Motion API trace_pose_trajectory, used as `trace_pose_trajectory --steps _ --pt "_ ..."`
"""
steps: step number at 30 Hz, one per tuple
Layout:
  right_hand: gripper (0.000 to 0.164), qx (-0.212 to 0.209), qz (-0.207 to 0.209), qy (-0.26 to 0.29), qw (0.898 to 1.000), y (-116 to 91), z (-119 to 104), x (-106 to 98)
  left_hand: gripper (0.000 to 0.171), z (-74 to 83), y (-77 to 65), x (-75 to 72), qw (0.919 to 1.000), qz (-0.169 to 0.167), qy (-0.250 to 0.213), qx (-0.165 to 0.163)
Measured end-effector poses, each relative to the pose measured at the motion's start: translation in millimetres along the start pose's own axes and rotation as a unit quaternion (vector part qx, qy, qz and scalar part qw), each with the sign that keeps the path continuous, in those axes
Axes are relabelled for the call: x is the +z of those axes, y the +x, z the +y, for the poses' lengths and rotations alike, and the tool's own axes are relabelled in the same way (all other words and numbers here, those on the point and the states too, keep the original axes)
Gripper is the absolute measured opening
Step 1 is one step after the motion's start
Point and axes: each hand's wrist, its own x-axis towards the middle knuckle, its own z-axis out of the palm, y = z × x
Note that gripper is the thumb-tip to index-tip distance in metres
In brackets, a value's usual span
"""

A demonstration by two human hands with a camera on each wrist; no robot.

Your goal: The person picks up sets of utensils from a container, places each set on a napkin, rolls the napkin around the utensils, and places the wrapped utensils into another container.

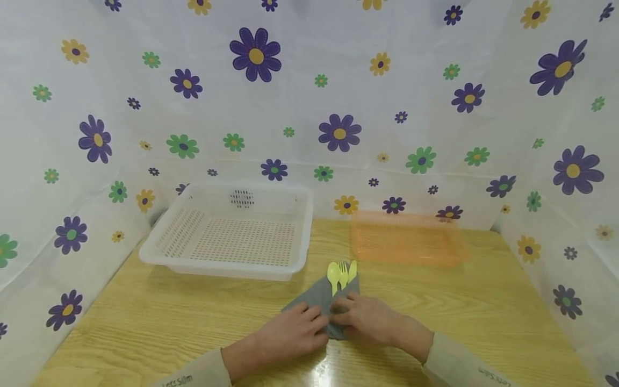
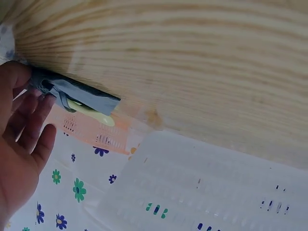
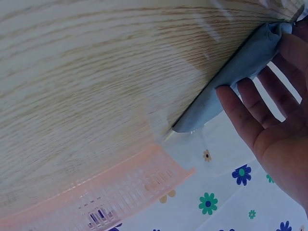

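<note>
A dark grey cloth napkin (image 1: pixel 314 298) lies on the table, folded over yellow-green plastic cutlery. The heads of a spoon (image 1: pixel 333 273), a fork (image 1: pixel 343 274) and a knife (image 1: pixel 353 269) stick out at its far end, with their lower parts hidden in the cloth. My left hand (image 1: pixel 297 329) holds the napkin's left near part; the left wrist view shows thumb and fingertips at the cloth. From the other side my right hand (image 1: pixel 369 320) grips the folded right flap, its fingertips curled over the fold. In the right wrist view its fingers (image 3: pixel 240 113) lie along the rolled side.
A large white perforated basket (image 1: pixel 232 269) stands at the back left of the wooden table (image 1: pixel 145 322). Farther right sits a smaller, shallow orange basket (image 1: pixel 411 260). A flower-printed white sheet (image 1: pixel 295 97) encloses the back and both sides.
</note>
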Motion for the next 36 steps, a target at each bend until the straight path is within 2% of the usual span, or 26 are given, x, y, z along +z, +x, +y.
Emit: trace_pose_trajectory --steps 4,8,17,20,24,28,31,36 --pt "0.032 -0.005 0.006 -0.002 1.000 0.6 0.2 1.3 0.009 0.5 -0.5 0.5 0.9997 -0.002 -0.019 -0.014" --pt "0.032 -0.003 0.004 -0.002 1.000 0.6 0.5 1.4 0.014 1.0 0.9 1.6 0.9996 0.003 -0.025 -0.014" --pt "0.029 0.000 0.011 0.004 1.000 -0.1 0.0 0.8 0.004 1.9 6.2 2.5 0.9998 0.000 0.019 0.012" --pt "0.031 0.001 0.011 0.008 1.000 -0.6 -0.3 0.3 0.005 4.0 6.7 2.7 0.9997 0.011 0.022 -0.005" --pt "0.032 0.004 0.006 0.016 1.000 -1.9 -0.5 -1.2 0.011 6.4 7.8 1.3 0.9987 0.016 0.009 -0.048" --pt "0.030 0.002 0.007 0.012 1.000 -1.7 -0.6 -1.7 0.017 6.0 8.1 -0.5 0.9960 -0.028 0.014 -0.083" --pt "0.031 -0.004 0.014 0.010 1.000 -0.7 -0.5 -0.3 0.012 5.6 6.6 -0.5 0.9948 -0.053 0.031 -0.081" --pt "0.029 -0.009 0.022 0.018 1.000 0.3 -0.5 0.5 0.009 7.3 6.7 2.1 0.9967 -0.033 0.018 -0.073"
